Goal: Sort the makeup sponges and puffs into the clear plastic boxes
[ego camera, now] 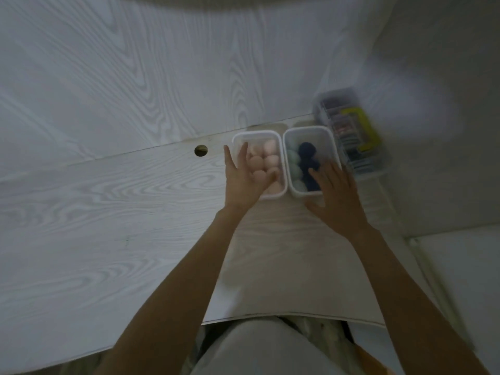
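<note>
My left hand (244,177) lay spread, fingers straight, over the pink sponges (266,161); right hand (335,196) spread, seemingly touching the blue-sponge box (311,131).

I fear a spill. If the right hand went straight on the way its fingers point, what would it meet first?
Probably the dark blue sponges in the right box: the right hand reaches over its near corner, fingers aimed at them. Depth is unclear, and the picture is blurred.
</note>
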`<state>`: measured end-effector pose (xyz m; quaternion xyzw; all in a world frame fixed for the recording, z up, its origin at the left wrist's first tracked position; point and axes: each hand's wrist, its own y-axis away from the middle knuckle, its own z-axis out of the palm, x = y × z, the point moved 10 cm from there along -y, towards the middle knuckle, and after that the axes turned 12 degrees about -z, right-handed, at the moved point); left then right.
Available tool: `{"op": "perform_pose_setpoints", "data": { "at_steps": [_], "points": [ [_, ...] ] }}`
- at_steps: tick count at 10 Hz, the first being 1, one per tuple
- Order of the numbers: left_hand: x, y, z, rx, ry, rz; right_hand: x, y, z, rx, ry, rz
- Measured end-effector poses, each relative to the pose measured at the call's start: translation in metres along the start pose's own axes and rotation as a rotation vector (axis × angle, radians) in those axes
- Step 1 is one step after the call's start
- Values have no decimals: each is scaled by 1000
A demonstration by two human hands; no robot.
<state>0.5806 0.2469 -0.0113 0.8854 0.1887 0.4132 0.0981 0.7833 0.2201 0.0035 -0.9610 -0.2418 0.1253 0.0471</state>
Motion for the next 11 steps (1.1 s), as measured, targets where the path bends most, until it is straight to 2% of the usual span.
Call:
{"op": "perform_pose_setpoints", "data": {
  "at_steps": [1, 2, 3, 4, 6, 7, 8, 10, 11],
  "points": [
    [-11, 5, -5, -45, -4, 26, 5, -2, -2, -40, 99, -28],
    [-11, 12, -6, 51, -226, 119, 9, -17, -2, -45, 130, -6],
    [1, 8, -4, 144, -343, 135, 17, -31, -5, -34, 167, 10],
    [9, -7, -3, 155, -309, 119, 23, -40, -11, 30, 204, -15],
    [12, -37, -7, 138, -315, 65, 26, -56, -8, 53, 221, -7],
    [13, -38, -7, 126, -341, 61, 25, -57, 0, -30, 246, 4],
    [11, -37, -6, 119, -337, 86, 26, -58, 5, -18, 274, 9],
    [9, -37, 2, 101, -331, 116, 28, -60, 16, -186, 191, 58],
    [4, -37, 3, 113, -399, 141, 23, -59, 9, -166, 177, 55]
  ]
}}
